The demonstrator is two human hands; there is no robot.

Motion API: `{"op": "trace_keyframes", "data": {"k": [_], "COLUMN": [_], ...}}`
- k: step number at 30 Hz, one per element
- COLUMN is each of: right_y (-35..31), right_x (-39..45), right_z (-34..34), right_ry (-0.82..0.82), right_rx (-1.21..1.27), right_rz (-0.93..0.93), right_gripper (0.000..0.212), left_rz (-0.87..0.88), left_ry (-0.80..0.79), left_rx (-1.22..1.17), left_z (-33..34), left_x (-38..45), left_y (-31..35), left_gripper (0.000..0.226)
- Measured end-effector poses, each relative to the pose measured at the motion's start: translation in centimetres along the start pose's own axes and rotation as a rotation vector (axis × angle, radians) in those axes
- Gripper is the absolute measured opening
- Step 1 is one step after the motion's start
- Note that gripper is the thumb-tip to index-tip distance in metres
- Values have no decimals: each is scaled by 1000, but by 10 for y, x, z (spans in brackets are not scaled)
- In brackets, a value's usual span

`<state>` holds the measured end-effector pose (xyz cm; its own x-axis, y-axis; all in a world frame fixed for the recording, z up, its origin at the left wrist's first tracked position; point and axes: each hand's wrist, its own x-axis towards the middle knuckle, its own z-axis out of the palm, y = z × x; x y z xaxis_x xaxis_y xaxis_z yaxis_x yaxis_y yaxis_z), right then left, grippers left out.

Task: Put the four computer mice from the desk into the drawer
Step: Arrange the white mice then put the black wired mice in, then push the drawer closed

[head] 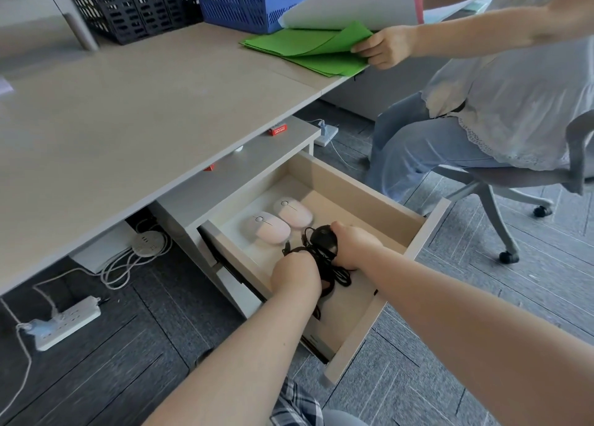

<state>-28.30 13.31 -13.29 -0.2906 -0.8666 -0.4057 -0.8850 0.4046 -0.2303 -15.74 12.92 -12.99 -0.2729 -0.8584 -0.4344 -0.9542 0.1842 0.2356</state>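
Two pink mice side by side at drawer back-left corner. Right hand fingers closed on black wired mouse mid-drawer; left hand fingers pinching its cable.

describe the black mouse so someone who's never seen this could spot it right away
Find the open drawer pulled out under the desk. Inside, two pink mice lie side by side; just in front of them, under the right hand, sits the black mouse. It alone is dark and trails a tangled black cable.
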Motion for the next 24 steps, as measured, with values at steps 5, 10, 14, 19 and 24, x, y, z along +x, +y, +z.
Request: {"op": "trace_keyframes", "data": {"k": [5,10,14,19,24], "right_y": [0,-3,-4,7,13], "right_x": [0,-7,-26,-52,-70], "right_z": [0,-6,-24,-47,-47], "right_ry": [-5,35,184,471,444], "right_rx": [-5,16,80,73,682], "right_rz": [1,-1,13,293,602], "right_gripper": [55,57,34,39,68], "left_rz": [-1,46,90,230,380], "left_ry": [-11,-15,39,242,551], "left_rx": [-17,68,180,152,240], "left_z": [-3,-8,-20,-60,-108], "left_x": [-2,-5,-10,-23,-28], "left_y": [1,1,0,4,-2], "left_gripper": [35,33,35,34,51]}}
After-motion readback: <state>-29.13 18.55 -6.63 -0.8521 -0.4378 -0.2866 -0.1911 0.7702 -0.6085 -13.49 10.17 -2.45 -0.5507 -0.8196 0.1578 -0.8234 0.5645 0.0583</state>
